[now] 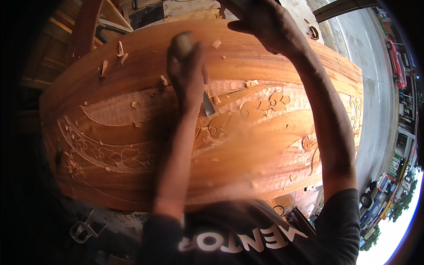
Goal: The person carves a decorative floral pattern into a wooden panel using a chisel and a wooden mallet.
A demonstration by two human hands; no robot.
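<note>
A large carved wooden panel (265,163) lies in front of me, with flower and leaf relief and hollowed, tool-marked grounds. My left hand (187,77) is closed around a chisel, whose pale handle end (182,44) sticks out above the fist. Below the hand, the flat metal blade (208,105) meets the carved area at a slant, beside a raised curved border. My right hand (271,26) is raised over the far edge of the panel. Its fingers look curled, but the picture's top edge and dark blur hide what they hold.
Wood chips (135,104) lie scattered over the panel, with a cluster of shavings (73,167) at its left end. Beyond the far edge are wooden frames (112,24). A metal-framed object (86,227) sits at the lower left. A road (373,92) with a red vehicle (396,64) runs along the right.
</note>
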